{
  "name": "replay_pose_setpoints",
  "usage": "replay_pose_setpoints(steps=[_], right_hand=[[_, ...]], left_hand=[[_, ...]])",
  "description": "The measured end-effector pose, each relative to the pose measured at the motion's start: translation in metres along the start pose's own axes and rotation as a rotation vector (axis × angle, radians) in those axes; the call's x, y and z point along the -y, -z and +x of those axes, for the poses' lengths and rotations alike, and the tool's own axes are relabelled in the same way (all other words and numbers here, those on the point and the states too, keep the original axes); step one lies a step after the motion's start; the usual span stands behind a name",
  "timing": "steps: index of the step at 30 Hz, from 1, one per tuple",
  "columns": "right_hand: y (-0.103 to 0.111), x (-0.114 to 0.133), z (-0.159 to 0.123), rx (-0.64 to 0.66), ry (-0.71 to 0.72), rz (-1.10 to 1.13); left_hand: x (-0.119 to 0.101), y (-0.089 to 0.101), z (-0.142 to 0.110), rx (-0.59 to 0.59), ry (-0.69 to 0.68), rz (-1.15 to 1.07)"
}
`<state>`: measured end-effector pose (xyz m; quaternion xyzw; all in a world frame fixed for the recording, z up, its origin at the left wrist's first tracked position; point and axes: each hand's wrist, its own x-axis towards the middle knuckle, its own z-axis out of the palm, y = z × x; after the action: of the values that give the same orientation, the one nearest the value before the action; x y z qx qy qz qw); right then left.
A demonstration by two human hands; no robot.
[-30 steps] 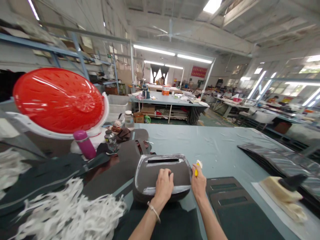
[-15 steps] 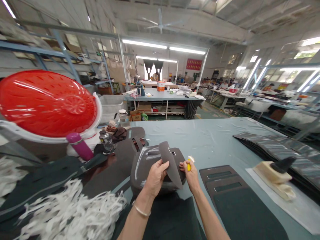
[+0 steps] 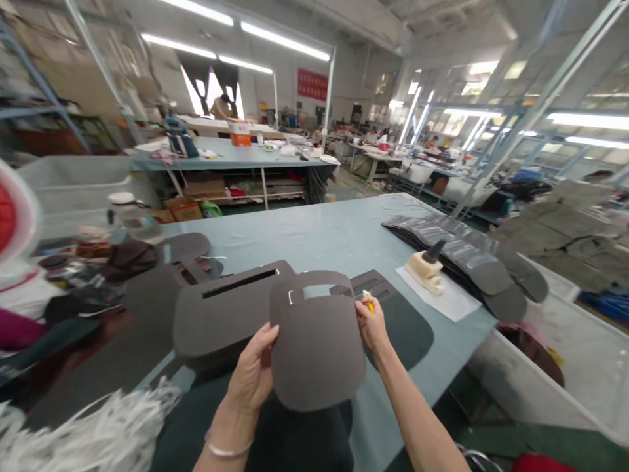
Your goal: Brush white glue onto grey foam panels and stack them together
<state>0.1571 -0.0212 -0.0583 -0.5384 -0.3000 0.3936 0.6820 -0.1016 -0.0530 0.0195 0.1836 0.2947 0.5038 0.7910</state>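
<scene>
A dark grey rounded panel [image 3: 317, 354] with a slot near its top edge is held up in front of me. My left hand [image 3: 253, 370] grips its left edge, thumb on the front face. My right hand [image 3: 372, 323] is closed at the right edge and also holds a small yellow tool [image 3: 369, 305] with a whitish tip, whose kind I cannot make out. Left of the panel lies a stack of similar grey slotted pieces [image 3: 221, 311]. Beyond my right hand, another dark slotted panel [image 3: 403, 321] lies flat on the blue table [image 3: 314, 236].
A cream bottle with a black nozzle [image 3: 426, 267] stands on a white sheet [image 3: 459, 305]. Behind it, grey pieces [image 3: 472, 255] lie piled. White strips [image 3: 93, 432] heap at lower left, near a lidded jar [image 3: 132, 216]. Right of the table is a pale bin [image 3: 535, 380].
The view has swung right. The grey panel, earlier seen tilted nearly edge-on over the stack, now faces me to the stack's right. Both hands moved with it; the yellow tool stays in my right hand.
</scene>
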Motion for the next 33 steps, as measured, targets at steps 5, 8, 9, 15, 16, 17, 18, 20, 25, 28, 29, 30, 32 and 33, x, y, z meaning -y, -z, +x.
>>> replay_pose_setpoints(steps=[5,8,9,15,16,17,18,20,25,28,29,30,32,33], right_hand=[[0.138,-0.026,0.019,-0.217,0.115,-0.589],[0.206,-0.030,0.037,-0.215,0.156,-0.856],[0.224,-0.030,0.044,-0.211,0.165,-0.929],[0.298,-0.026,0.114,-0.139,0.168,-1.177],[0.306,-0.027,0.126,-0.118,0.166,-1.197],[0.312,-0.028,0.138,-0.093,0.167,-1.212],[0.317,-0.031,0.150,-0.067,0.170,-1.219],[0.324,-0.036,0.168,-0.010,0.184,-1.216],[0.327,-0.051,0.194,0.094,0.171,-1.229],[0.325,-0.055,0.200,0.085,0.097,-1.352],[0.325,-0.056,0.202,0.082,0.079,-1.391],[0.324,-0.055,0.203,0.088,0.066,-1.422],[0.324,-0.053,0.204,0.121,0.042,-1.462],[0.324,-0.052,0.205,0.136,0.028,-1.478]], left_hand=[[0.086,0.002,0.016,-0.086,0.101,0.256],[0.156,0.000,0.030,-0.153,0.130,0.438],[0.180,-0.001,0.036,-0.171,0.121,0.490],[0.291,-0.015,0.090,-0.459,-0.006,0.854],[0.302,-0.018,0.099,-0.503,-0.019,0.905],[0.312,-0.020,0.108,-0.541,-0.029,0.946],[0.319,-0.022,0.115,-0.572,-0.040,0.984],[0.331,-0.026,0.127,-0.626,-0.079,1.061],[0.347,-0.034,0.134,-0.750,-0.161,1.209],[0.351,-0.038,0.134,-0.791,-0.164,1.275],[0.352,-0.040,0.134,-0.797,-0.165,1.293],[0.352,-0.041,0.134,-0.801,-0.157,1.315],[0.352,-0.044,0.135,-0.804,-0.122,1.366],[0.351,-0.045,0.136,-0.804,-0.100,1.390]])
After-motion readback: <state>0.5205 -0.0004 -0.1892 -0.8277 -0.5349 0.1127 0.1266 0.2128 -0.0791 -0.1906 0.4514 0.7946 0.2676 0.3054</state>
